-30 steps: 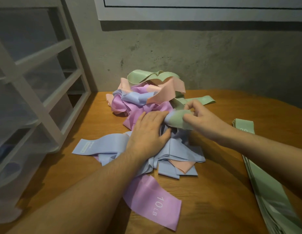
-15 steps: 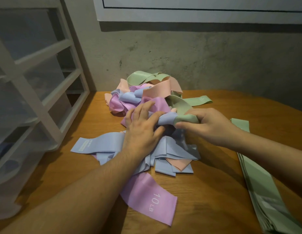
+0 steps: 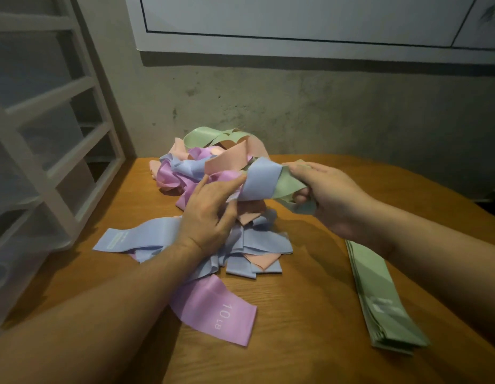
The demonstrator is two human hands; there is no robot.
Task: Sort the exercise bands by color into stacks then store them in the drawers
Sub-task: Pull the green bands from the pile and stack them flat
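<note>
A tangled pile of exercise bands (image 3: 213, 173) in green, pink, purple and blue lies in the middle of the wooden table (image 3: 310, 314). My right hand (image 3: 332, 200) grips a green band (image 3: 288, 185) lifted above the pile. A blue band (image 3: 261, 180) is wrapped around that green band. My left hand (image 3: 210, 217) has its fingers on the blue band's left edge, its palm over the pile. A purple band marked 10 LB (image 3: 216, 309) lies flat near me. A neat stack of green bands (image 3: 379, 297) lies on the table at the right.
A white drawer unit (image 3: 47, 151) with translucent drawers stands at the table's left edge. A concrete wall (image 3: 324, 112) runs behind the table, with a white board above it. The table's right rim curves round.
My right hand has lifted the green band up and to the right, out of the pile, and the blue band wrapped round it came up with it. My left hand shifted up to the blue band.
</note>
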